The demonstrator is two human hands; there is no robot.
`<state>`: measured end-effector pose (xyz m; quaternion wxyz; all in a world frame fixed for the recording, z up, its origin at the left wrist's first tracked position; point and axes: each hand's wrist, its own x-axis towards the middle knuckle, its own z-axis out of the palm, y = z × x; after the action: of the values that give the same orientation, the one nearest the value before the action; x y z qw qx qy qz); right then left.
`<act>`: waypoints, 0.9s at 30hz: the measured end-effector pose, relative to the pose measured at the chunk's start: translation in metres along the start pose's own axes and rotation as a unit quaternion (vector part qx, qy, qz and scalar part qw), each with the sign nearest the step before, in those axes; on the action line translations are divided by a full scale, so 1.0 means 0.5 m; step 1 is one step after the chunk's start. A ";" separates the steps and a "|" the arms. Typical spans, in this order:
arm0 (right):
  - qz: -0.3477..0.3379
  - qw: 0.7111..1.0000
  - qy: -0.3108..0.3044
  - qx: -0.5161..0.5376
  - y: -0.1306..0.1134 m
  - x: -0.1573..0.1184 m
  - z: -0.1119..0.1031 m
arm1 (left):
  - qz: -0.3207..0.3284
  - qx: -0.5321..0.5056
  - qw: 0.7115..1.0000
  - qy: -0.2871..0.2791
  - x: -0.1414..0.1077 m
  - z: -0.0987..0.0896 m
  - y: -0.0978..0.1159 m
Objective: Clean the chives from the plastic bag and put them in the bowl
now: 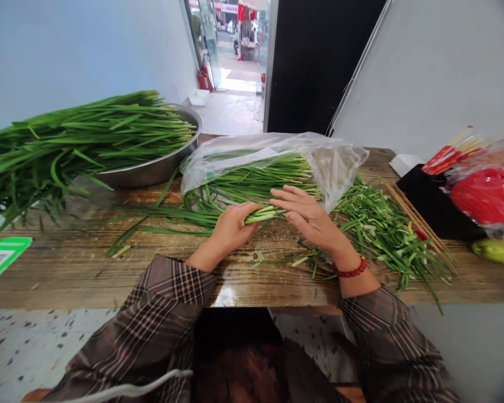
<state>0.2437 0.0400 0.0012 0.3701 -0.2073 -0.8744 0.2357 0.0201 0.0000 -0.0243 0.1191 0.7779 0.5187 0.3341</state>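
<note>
My left hand point(234, 225) is closed round a small bunch of garlic chives point(262, 214), whose pale stem ends point right and whose green leaves trail left over the wooden table. Beside those stem ends is my right hand point(304, 215), its fingers stretched out and apart; I cannot tell whether its fingertips touch the stems. Just behind both hands, more garlic chives point(256, 179) lie partly inside a clear plastic bag point(340, 165). To the right of my right hand spreads a loose heap of leaf and stem scraps point(373, 224).
A metal basin point(151, 170) at left carries a big pile of chives point(88, 134) overhanging its rim. At right stand a black box point(439, 204) with red-wrapped chopsticks point(449, 154), a red bundle in plastic point(489, 193), and thin sticks point(420, 224). A QR card point(8, 254) sits at the left edge.
</note>
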 end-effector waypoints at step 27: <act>0.126 0.987 0.098 -0.017 0.030 -0.006 0.036 | 0.013 -0.062 0.994 0.084 0.013 -0.010 -0.008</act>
<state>0.2352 0.0461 -0.0198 0.4178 -0.3441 -0.8048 0.2437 0.0155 0.0066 -0.0202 0.1190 0.7451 0.4946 0.4314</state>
